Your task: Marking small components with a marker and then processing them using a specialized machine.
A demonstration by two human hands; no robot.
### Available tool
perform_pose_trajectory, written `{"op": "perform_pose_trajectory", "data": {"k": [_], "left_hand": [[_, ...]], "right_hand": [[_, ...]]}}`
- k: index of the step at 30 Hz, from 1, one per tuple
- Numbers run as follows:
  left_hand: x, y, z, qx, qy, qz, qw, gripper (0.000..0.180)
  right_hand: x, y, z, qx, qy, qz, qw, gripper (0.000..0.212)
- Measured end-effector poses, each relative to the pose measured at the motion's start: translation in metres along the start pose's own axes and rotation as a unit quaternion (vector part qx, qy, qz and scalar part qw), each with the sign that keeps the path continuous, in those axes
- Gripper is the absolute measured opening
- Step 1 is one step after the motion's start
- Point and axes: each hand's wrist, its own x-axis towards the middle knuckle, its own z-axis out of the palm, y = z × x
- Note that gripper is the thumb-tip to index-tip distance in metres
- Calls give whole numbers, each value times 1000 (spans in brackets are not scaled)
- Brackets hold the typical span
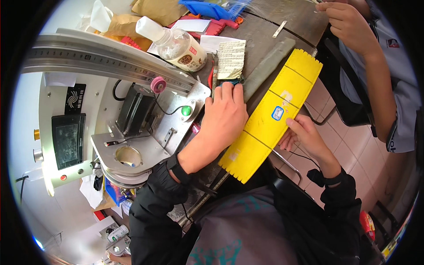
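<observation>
Yellow, long plastic-looking board with notched ends (264, 115) lies aslant beside the left hand (226, 114), its right long edge held by the right hand (308, 136), thumb on top. It should handle light, stiff, slippery; best held by both long edges. Whether the curled left fingers grip anything, I cannot tell.

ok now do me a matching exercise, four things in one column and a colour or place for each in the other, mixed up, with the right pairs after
Column one:
1. notched board
2. domed button
3. bottle cap
4. right hand

Column two:
A. white
B. at the board's right-hand edge
C. yellow
D. green

Right pairs: 1-C, 2-D, 3-A, 4-B
</observation>
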Motion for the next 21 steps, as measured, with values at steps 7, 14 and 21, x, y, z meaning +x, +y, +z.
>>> {"op": "perform_pose_trajectory", "data": {"k": [7, 14, 21], "left_hand": [[-1, -6, 0, -152, -24, -14, 988, 53], [-26, 17, -10, -198, 7, -37, 979, 63], [-38, 33, -14, -206, -29, -71, 975, 86]], "right_hand": [[18, -5, 10, -5, 55, -18, 998, 36], [17, -18, 18, -20, 108, -10, 994, 36], [22, -12, 25, 13, 146, -60, 987, 34]]}}
